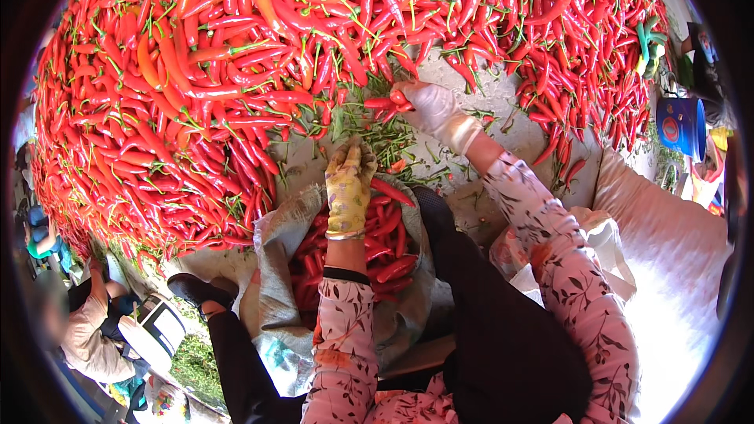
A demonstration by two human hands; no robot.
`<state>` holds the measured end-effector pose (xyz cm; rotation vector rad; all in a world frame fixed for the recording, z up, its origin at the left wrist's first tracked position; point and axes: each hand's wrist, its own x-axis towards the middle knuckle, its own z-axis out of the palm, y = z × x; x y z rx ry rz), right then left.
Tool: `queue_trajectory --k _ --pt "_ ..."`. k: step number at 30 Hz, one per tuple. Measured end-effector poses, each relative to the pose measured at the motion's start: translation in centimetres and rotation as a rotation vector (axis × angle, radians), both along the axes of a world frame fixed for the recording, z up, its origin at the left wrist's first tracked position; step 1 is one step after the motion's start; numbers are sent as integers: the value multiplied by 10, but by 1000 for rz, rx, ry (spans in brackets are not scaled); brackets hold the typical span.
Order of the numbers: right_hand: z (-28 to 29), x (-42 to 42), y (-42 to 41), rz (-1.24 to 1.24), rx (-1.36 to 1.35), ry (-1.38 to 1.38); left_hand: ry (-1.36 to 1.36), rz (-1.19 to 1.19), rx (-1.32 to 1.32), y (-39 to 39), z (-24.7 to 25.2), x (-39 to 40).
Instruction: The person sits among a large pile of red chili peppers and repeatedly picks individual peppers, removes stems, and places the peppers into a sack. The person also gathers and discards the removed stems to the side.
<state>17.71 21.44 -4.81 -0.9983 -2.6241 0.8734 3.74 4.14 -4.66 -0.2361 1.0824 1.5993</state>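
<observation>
A large heap of red chili peppers [194, 82] with green stems spreads in front of me. My right hand [433, 112], in a whitish glove, grips a few red chilies [389, 103] at the heap's near edge. My left hand [350, 188], in a yellow patterned glove, is over the far rim of an open woven sack [277, 282]; its fingers are bent, and whether they hold anything cannot be told. Red chilies [394, 268] lie inside the sack, between my legs. Loose green stems [394, 147] are scattered on the ground between the hands.
A person [94, 330] sits at lower left beside a white bucket [156, 330]. A blue bucket [680, 126] stands at far right, near a green glove [648, 47] on the heap. A whitish bag [604, 247] is beside my right leg, next to a brownish sheet [660, 212].
</observation>
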Motion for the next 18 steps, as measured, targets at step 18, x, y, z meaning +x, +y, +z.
queue_trajectory --k 18 --pt "69 21 -49 304 -692 466 -238 -296 155 -28 75 -30"
